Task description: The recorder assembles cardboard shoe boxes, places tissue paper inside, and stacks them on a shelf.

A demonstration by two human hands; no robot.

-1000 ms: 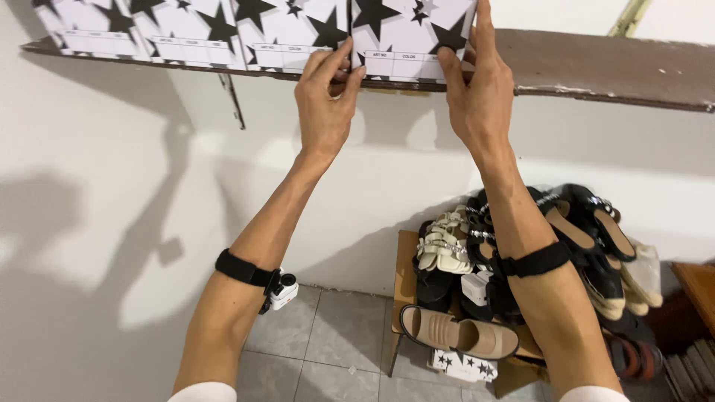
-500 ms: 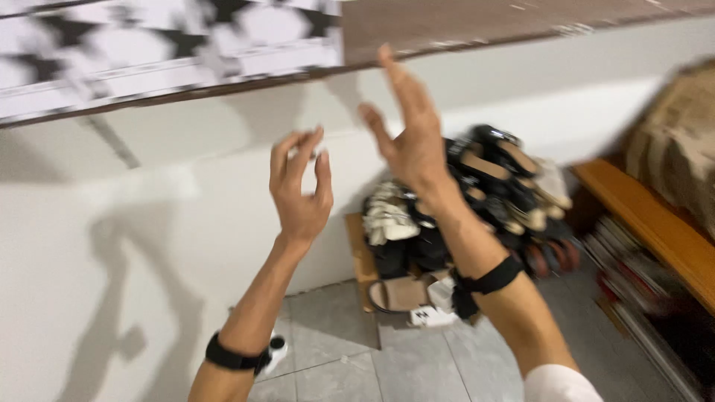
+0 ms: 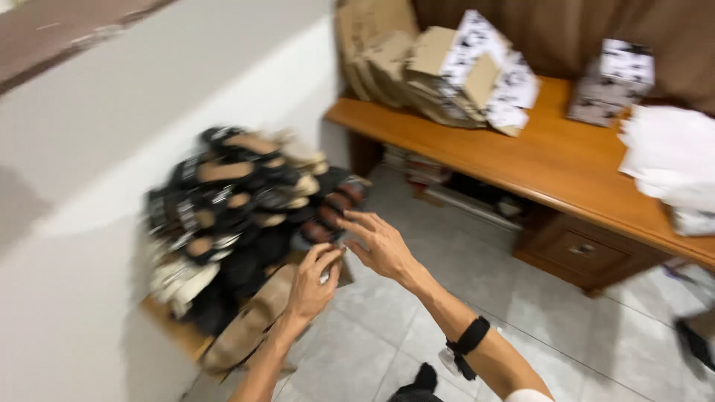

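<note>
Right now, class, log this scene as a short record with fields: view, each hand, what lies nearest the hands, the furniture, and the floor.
view: head camera looking down, picture blurred by motion
left hand: empty, fingers loosely curled, in the air beside the sandals
right hand: empty, fingers spread, black wrist strap on the forearm
nearest things: heap of sandals on a low wooden stand against the white wall
furniture: long wooden bench bearing cardboard boxes and white paper
floor: pale grey tiles

Single head view, looking down and forward past arms; sandal pile (image 3: 246,216) near, at left wall; bench (image 3: 521,160) farther right; frame motion-blurred.
</note>
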